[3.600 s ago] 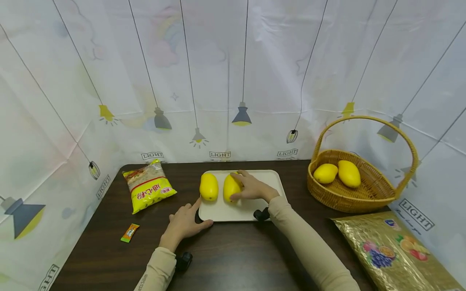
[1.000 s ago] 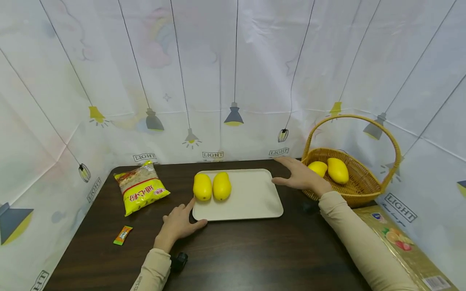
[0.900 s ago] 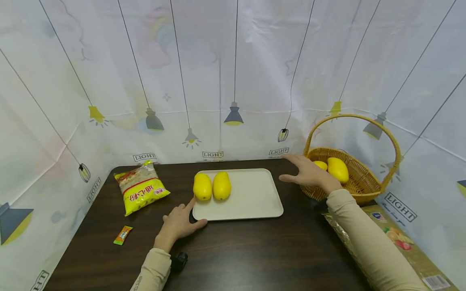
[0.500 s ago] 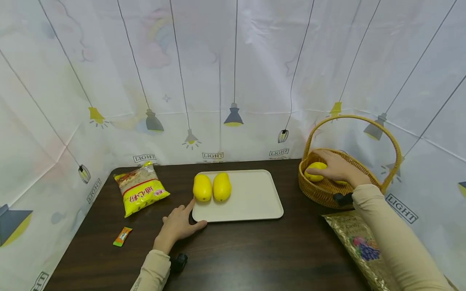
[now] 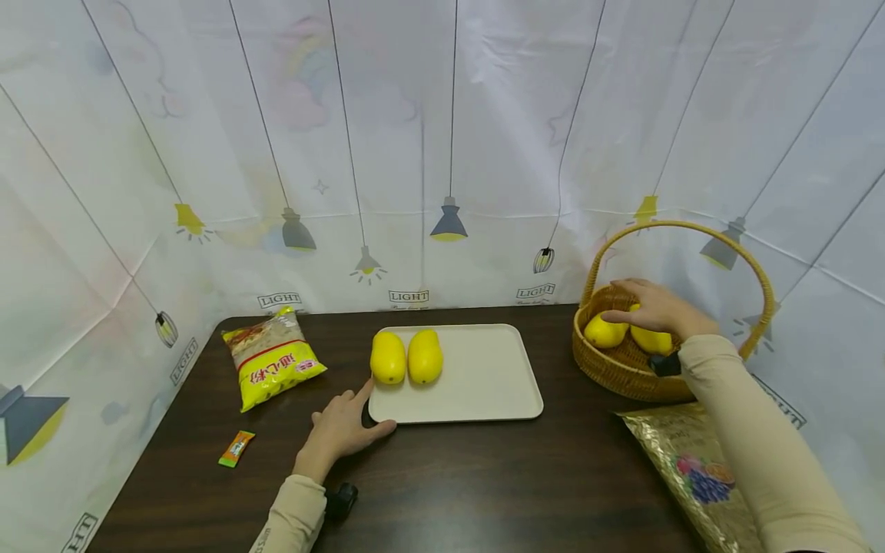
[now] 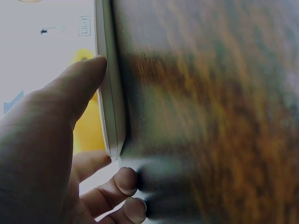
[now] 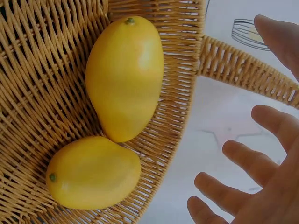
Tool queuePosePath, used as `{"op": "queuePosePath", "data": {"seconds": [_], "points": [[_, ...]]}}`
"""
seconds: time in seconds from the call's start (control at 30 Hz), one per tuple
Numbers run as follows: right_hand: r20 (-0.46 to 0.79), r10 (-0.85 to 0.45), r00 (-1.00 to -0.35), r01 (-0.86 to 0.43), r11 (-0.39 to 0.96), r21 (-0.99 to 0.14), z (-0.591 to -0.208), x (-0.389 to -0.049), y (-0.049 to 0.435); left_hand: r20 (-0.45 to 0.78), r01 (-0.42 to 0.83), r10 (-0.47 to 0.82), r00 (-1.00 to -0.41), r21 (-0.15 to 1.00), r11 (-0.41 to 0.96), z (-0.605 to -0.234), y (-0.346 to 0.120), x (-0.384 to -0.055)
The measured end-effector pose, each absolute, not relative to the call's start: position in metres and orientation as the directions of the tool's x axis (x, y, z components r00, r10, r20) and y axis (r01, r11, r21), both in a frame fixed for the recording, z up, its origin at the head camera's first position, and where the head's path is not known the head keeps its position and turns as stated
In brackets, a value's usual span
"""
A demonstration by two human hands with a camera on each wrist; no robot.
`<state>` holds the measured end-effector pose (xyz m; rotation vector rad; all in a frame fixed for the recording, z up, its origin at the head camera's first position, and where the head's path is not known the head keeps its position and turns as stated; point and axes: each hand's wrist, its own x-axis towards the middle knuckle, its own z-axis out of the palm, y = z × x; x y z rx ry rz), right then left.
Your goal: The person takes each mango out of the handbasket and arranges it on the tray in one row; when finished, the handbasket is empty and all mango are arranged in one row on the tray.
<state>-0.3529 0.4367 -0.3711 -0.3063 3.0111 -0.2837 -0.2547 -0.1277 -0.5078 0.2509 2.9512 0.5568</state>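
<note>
Two yellow mangoes, a left one (image 5: 389,358) and a right one (image 5: 425,356), lie side by side at the left end of the cream tray (image 5: 491,376). My left hand (image 5: 340,430) touches the tray's near left corner, thumb at the front edge and index finger at the left side; in the left wrist view the thumb tip is at the rim. My right hand (image 5: 664,309) is over the wicker basket (image 5: 608,376), fingers spread and nothing held. Inside the basket are two more mangoes, a smaller one (image 7: 93,172) and a larger one (image 7: 125,79), the larger partly under the hand in the head view.
The basket's tall handle (image 5: 681,224) arches behind the right hand. A gold foil bag (image 5: 681,453) lies in front of the basket, partly beneath the right sleeve. On the left are a yellow food packet (image 5: 276,359) and a small orange-green sachet (image 5: 236,448). A printed curtain hangs behind.
Earlier the right hand held the tray's right mango, which now sits closer to the left one. That hand has since gone right into the basket, passing from the smaller mango toward the larger.
</note>
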Motion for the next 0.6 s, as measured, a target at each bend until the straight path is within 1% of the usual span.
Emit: {"op": "queuePosePath", "data": {"seconds": [0.2,0.4,0.6], "points": [[-0.08,-0.227,-0.971,-0.211,0.962,-0.172,-0.377,-0.362,0.437,-0.093,0.144,0.19,-0.977,0.367,0.919,-0.508,-0.127,-0.255],[-0.097,-0.241,-0.966,-0.219,0.956,-0.197,-0.383,-0.366,0.437,-0.083,0.142,0.186,-0.979,0.374,0.917,-0.505,-0.127,-0.254],[-0.14,-0.232,-0.962,-0.194,0.95,-0.244,-0.395,-0.371,0.441,-0.086,0.139,0.185,-0.979,0.383,0.913,-0.503,-0.128,-0.253]]}}
